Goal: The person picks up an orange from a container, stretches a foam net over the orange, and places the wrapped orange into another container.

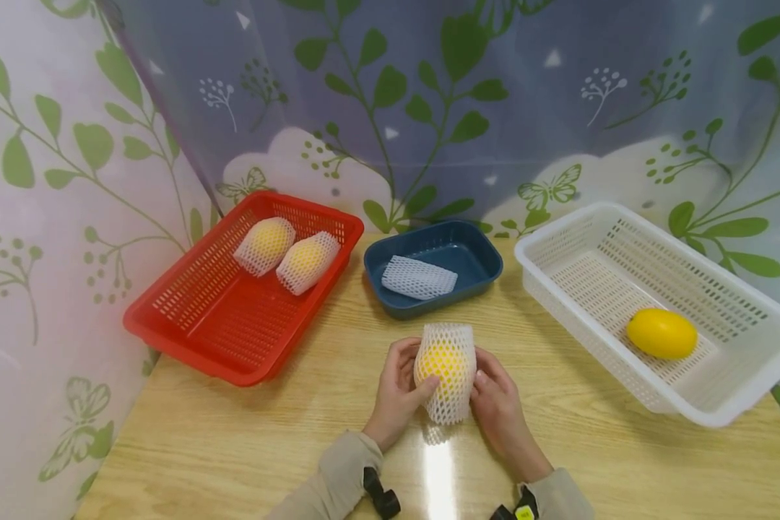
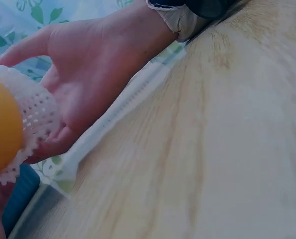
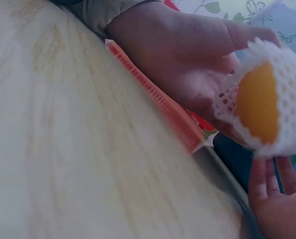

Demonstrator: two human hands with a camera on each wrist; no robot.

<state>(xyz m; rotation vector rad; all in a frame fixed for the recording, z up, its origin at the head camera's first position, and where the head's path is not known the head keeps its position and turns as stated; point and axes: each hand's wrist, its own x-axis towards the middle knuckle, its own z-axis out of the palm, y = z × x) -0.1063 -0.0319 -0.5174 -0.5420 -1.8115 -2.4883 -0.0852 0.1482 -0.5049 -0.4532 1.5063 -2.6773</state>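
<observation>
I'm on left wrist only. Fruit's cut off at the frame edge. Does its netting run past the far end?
Observer: Yes. In the head view, white netting extends beyond the far end of the held fruit.

Operator: I catch a bit of blue. What's in it?

Observer: A flattened foam net, lying in the blue tray.

Operator: Any bare fruit around?

Observer: One yellow fruit, no netting on it, in the white basket on the right.
</observation>
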